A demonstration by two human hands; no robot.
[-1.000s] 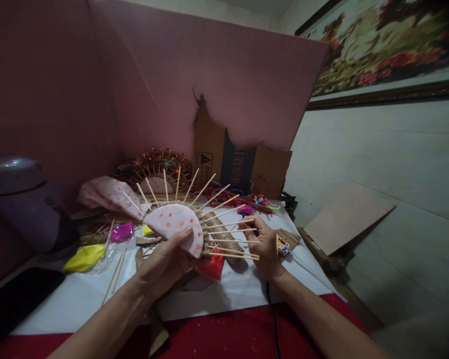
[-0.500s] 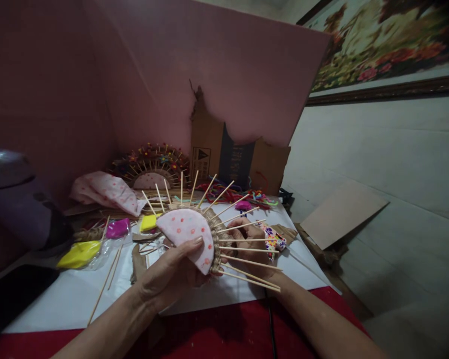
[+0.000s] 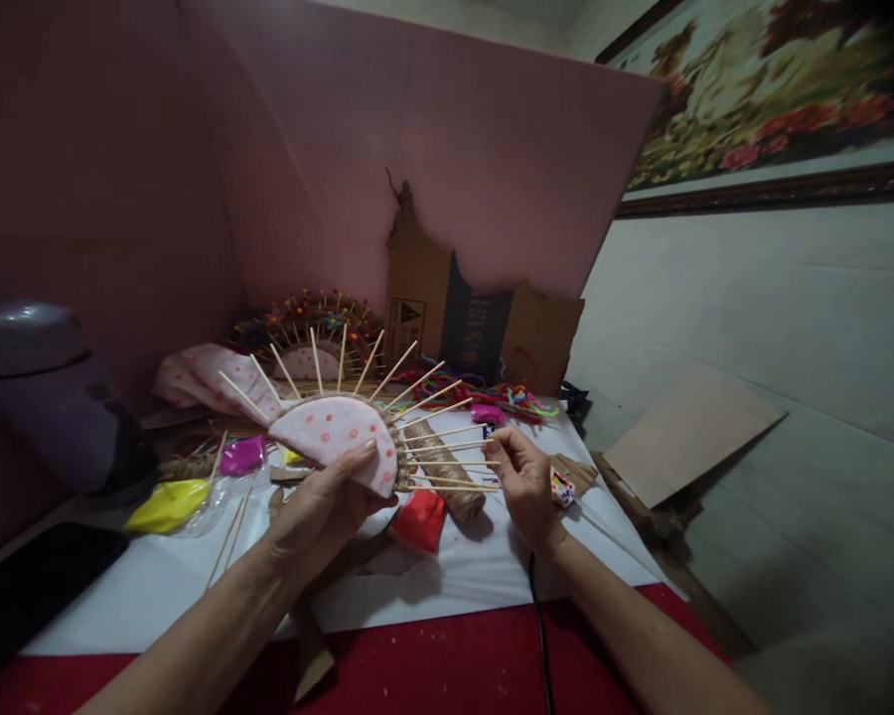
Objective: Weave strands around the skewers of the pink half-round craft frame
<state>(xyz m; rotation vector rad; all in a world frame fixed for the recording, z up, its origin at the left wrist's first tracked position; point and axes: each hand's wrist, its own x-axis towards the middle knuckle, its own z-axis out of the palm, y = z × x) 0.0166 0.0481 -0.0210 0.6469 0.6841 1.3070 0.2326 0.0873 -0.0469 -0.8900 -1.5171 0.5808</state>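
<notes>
My left hand grips a half-round craft piece, thumb on its white cloth face with red dots. Thin wooden sticks fan out from its curved edge, and brown twine is wound along that rim. At the tips of the right-side sticks, my right hand has thumb and fingers pinched together; what they hold is too small to make out. Behind the sticks lies a roll of brown twine. Below the piece is a red packet.
Yellow and magenta packets lie left, near a black phone-like slab and a purple bottle. At the back are a similar decorated fan, torn cardboard and colourful pipe cleaners. A black cable crosses the red cloth.
The craft piece has moved left and slightly up in my left hand. My right hand has come out from behind the sticks to their tips, exposing the twine roll and red packet.
</notes>
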